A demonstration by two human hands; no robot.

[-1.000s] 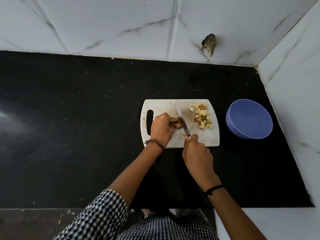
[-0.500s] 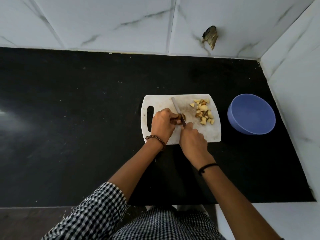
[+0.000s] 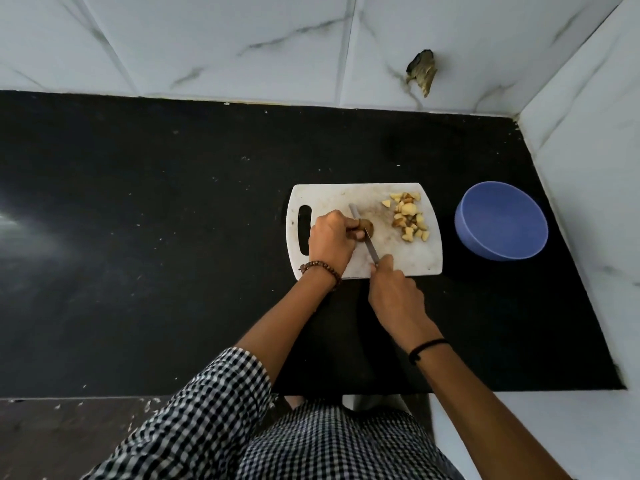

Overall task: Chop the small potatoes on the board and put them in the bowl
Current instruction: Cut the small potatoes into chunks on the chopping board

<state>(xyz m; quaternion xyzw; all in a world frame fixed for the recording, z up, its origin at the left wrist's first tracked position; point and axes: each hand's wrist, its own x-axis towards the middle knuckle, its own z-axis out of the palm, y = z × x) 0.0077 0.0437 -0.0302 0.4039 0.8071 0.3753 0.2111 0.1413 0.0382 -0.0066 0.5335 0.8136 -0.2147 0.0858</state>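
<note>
A white cutting board [image 3: 408, 258] lies on the black counter. My left hand [image 3: 330, 239] pinches a small brown potato [image 3: 367, 228] against the board near its middle. My right hand [image 3: 394, 292] grips the handle of a knife [image 3: 363, 233], whose blade crosses the potato. A heap of chopped potato pieces [image 3: 408, 216] sits on the board's right part. The blue bowl [image 3: 502, 220] stands to the right of the board and looks empty.
The black counter [image 3: 156, 237] stretches far to the left. White marble-tiled walls close the back and right side, with a broken hole [image 3: 421, 75] in the back wall. The counter's front edge runs just below my forearms.
My right hand has drawn back toward me with the knife, so more blade shows over the potato. My left hand has stayed on the potato. The view has shifted slightly.
</note>
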